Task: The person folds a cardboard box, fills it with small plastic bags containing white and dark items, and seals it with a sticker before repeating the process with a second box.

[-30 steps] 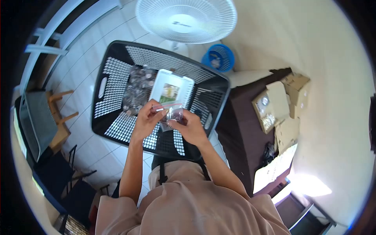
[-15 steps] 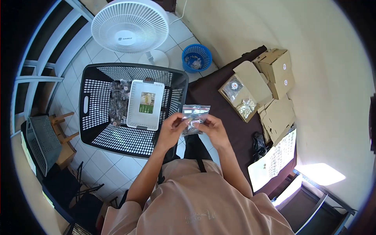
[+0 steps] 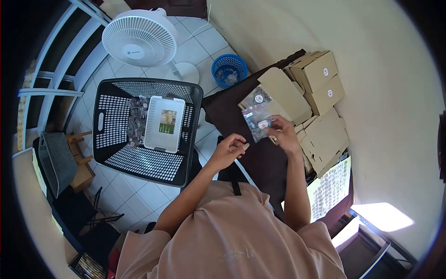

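Observation:
My right hand (image 3: 284,135) pinches a small clear zip-lock bag (image 3: 253,122) by its lower right side. A round sticker with an orange middle shows on the bag, and small grey pieces lie inside. It hangs over the open cardboard box (image 3: 284,96), hiding much of that box's contents. Another bag with a round label (image 3: 261,96) shows in the box beyond it. My left hand (image 3: 228,151) is off to the left, near the edge of the dark-covered table (image 3: 227,111). Its fingers are loosely curled and apart, with nothing seen in them.
A large black basket (image 3: 100,139) on the left holds a white tray (image 3: 163,144) and several dark bags. Behind stand a white fan (image 3: 139,39) and a blue bin (image 3: 228,60). Closed cardboard boxes (image 3: 320,81), flattened cardboard (image 3: 325,142) and a printed sheet (image 3: 332,190) are on the right.
Both hands held the zip-lock bag in front of my body before. My left hand has let go, and my right hand has carried the bag rightward to the open box. The view has shifted slightly.

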`<state>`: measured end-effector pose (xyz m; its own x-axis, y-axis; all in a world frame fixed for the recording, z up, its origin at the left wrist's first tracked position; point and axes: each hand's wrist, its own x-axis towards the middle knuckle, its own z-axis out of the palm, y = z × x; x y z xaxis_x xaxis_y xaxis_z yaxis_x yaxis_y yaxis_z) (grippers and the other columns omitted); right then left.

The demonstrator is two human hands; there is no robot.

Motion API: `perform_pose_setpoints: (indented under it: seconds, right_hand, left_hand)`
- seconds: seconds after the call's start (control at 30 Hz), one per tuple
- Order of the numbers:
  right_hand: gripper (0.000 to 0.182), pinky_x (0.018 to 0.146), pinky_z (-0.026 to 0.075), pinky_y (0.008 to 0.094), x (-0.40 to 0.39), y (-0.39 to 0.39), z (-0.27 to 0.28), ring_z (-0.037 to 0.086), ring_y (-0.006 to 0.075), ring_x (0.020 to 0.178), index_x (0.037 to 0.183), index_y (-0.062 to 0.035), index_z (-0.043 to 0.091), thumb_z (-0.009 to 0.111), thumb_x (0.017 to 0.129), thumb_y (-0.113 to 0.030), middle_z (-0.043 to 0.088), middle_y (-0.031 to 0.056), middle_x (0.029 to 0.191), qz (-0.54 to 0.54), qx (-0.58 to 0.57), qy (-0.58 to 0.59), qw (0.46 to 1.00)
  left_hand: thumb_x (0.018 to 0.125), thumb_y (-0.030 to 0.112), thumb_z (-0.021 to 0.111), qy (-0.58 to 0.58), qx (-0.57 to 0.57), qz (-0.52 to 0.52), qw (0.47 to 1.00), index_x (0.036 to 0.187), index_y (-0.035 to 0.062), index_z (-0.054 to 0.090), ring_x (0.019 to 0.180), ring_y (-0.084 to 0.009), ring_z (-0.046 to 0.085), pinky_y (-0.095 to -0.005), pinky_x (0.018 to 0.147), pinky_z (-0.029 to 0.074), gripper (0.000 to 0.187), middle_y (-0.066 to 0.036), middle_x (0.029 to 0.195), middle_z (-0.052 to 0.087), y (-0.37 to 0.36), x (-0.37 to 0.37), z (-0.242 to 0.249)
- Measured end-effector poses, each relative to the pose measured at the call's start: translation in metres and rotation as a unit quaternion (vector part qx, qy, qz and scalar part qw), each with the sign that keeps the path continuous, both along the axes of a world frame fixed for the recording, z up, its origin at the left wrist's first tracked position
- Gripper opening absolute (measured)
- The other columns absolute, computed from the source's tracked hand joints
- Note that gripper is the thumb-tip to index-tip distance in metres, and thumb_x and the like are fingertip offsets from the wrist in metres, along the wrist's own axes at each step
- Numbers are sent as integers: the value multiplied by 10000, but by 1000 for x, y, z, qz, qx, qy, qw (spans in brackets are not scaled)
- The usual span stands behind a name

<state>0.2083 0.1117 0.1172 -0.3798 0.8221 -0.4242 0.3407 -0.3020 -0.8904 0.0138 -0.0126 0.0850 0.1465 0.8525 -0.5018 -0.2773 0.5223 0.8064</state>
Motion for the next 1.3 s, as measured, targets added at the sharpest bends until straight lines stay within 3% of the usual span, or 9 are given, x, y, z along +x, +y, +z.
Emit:
perform_pose_setpoints:
  seconds: [0.27,0.37,0.43,0.53,0.6,0.67,0.87,1.03,1.3]
  right_hand:
    - [311,715,484,326,16,64,-68,628,186,772,983,14,603,750,722,-73,682,130,864,85,102,-111,985]
    - [261,689,454,268,14,70,-70,584,135,759,1011,5,605,716,779,-39,640,57,821,103,100,-130,981]
    - [290,726,486,312,21,73,-48,611,161,790,995,29,647,733,754,-107,666,82,863,57,-14,-53,997]
    - [272,662,507,295,46,73,-33,605,140,747,999,28,654,701,782,-131,652,57,844,-44,-77,-90,992]
    - [280,616,509,285,58,69,-22,604,133,722,1015,22,654,691,792,-142,648,60,835,-44,-91,-100,990]
    - [302,495,516,269,64,66,-19,606,131,659,1036,11,648,697,788,-154,638,74,813,-47,-99,-127,986]
    - [316,466,549,304,60,64,-40,625,176,643,975,25,641,740,733,-152,631,93,793,-31,-83,-142,986]
    - [306,460,546,299,50,66,-42,627,186,625,912,34,651,758,698,-158,643,113,798,-22,-51,-169,984]
    - [298,472,537,291,33,65,-57,635,181,645,930,37,648,748,719,-147,654,119,785,-79,-48,-102,990]
  left_hand:
    - [932,189,606,66,-50,-12,996,1051,30,555,838,-126,618,-258,699,510,206,-63,952,616,-30,-26,-20]
    - [927,177,608,85,-52,6,995,1037,31,564,821,-125,618,-260,684,503,188,-60,951,621,-36,-40,-20]
    - [921,170,612,98,-54,13,994,1026,32,570,813,-124,618,-260,669,497,179,-58,949,624,-36,-41,-21]
    - [884,150,650,234,37,63,970,995,34,584,764,-109,610,-259,610,472,173,-76,937,628,-19,-30,-11]
    - [817,109,696,325,114,94,934,964,36,593,757,-152,603,-297,652,463,194,-91,891,617,19,-11,10]
    - [748,95,721,439,283,77,849,1008,57,602,924,-239,561,-367,794,432,288,-115,968,587,53,10,-2]
    - [671,111,708,633,270,-98,719,1128,71,596,1152,-317,389,-437,836,320,473,-149,1172,491,121,46,-19]
    - [641,110,701,639,248,-162,710,1146,66,585,1043,-289,427,-423,784,321,520,-149,1138,516,133,41,-11]
    - [675,196,710,614,271,-116,732,1080,59,588,1027,-297,448,-439,792,352,445,-145,1074,540,138,32,-21]
